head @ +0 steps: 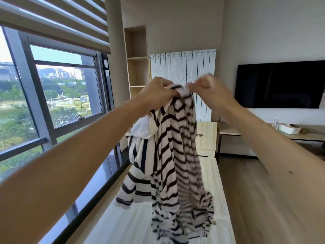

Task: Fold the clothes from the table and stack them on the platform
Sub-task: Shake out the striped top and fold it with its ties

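Both arms stretch out, left hand [159,93] and right hand [209,88] pinching the striped shirt [175,147] up top; soft, floppy, best gripped at its shoulders.

I see a long pale worktop [213,175] along the window. On its far part lies a heap of clothes: a wide-striped garment [139,155] and something white [141,128].
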Demonstrator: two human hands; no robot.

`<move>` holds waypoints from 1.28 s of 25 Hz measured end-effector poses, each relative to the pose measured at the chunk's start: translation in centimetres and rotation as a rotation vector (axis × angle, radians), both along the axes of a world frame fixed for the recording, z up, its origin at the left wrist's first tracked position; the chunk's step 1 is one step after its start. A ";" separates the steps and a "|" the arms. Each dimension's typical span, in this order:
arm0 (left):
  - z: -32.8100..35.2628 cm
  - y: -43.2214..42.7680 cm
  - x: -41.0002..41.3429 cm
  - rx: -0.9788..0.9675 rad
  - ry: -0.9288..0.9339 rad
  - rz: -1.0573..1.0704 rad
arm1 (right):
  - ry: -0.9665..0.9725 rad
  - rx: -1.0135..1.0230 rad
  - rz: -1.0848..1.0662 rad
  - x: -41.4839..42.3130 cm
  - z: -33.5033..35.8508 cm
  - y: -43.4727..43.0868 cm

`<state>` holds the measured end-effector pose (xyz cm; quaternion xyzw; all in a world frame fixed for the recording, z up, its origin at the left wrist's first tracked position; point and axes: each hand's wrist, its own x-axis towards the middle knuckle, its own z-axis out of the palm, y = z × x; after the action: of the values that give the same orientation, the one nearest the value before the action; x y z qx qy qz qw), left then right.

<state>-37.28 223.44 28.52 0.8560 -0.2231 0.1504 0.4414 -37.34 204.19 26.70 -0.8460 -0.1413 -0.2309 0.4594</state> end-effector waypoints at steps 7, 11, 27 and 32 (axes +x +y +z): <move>-2.4 1.9 0.0 -0.036 0.310 -0.235 | 0.062 -0.228 0.269 0.0 -2.4 1.7; -5.1 5.9 -0.5 0.249 0.324 -0.251 | -0.094 -0.003 0.124 0.3 -0.6 0.9; -3.5 12.4 0.5 0.096 -0.060 0.044 | 0.081 0.247 0.198 -0.6 -0.2 -7.7; -3.3 11.9 0.4 -0.064 -0.019 -0.071 | 0.187 0.369 0.370 -0.9 -1.9 -8.9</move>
<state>-36.89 235.35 25.19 0.8314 -0.2527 0.1499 0.4716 -38.22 195.31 24.84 -0.7254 -0.2060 -0.0855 0.6512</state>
